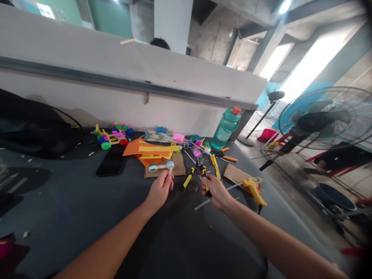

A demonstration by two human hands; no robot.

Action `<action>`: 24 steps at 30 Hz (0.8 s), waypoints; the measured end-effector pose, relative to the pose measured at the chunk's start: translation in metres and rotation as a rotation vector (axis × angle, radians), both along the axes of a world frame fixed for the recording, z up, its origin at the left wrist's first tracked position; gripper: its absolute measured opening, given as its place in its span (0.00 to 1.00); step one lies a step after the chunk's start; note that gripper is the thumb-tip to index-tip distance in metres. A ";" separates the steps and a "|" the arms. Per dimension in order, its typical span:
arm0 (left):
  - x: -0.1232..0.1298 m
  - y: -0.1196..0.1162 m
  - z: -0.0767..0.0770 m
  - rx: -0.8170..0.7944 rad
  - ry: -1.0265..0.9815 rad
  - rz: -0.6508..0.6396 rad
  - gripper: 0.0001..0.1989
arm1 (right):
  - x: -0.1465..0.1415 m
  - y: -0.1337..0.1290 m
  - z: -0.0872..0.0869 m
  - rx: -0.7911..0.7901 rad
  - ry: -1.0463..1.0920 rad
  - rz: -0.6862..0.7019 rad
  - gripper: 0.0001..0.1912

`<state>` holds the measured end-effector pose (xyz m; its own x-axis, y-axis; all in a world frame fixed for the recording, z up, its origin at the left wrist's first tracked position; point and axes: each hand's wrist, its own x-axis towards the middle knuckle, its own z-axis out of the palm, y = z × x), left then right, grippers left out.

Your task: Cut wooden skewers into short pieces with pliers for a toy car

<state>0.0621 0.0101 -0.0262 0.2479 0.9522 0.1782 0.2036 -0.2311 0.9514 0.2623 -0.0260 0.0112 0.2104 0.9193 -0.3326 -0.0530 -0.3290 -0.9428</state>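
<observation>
My left hand [160, 190] is closed on a small stick assembly [161, 167], pale sticks with a green-and-white cap at one end and a light blue cap near my fingers. My right hand [216, 190] grips one handle of the yellow-and-black pliers [188, 179], whose handles are spread apart on the table. Behind my left hand lie brown cardboard [179, 167] and orange and yellow paper strips [135, 148]. A clear glue stick [202, 204] rests by my right hand, with a yellow glue gun [255, 190] farther right.
A black phone [109, 162] and colourful cap-wheeled models [112, 137] are at the left. A teal bottle [225, 130] stands at the back right, near orange-handled pliers [230, 158]. Beyond the table's right edge is a large fan [316, 120]. A person's head [160, 43] shows above the partition.
</observation>
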 end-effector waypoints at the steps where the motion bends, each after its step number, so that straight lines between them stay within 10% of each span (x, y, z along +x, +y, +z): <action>1: 0.000 -0.001 0.001 0.016 0.026 0.002 0.11 | 0.000 0.006 0.000 -0.010 -0.027 -0.001 0.11; 10: 0.001 -0.009 0.011 0.073 0.122 -0.030 0.14 | 0.015 0.020 0.005 -0.086 -0.412 0.253 0.05; 17: 0.019 -0.028 0.022 -0.239 -0.170 -0.225 0.16 | 0.023 -0.003 0.020 0.256 -0.677 0.230 0.11; 24: 0.030 -0.047 0.032 -0.357 -0.187 -0.375 0.16 | -0.011 -0.033 0.004 0.380 -0.071 0.247 0.12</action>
<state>0.0921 -0.0366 0.0054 0.5769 0.8141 -0.0666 -0.0102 0.0888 0.9960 0.2512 -0.0593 0.0157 -0.0206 0.9988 0.0453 0.0528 0.0463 -0.9975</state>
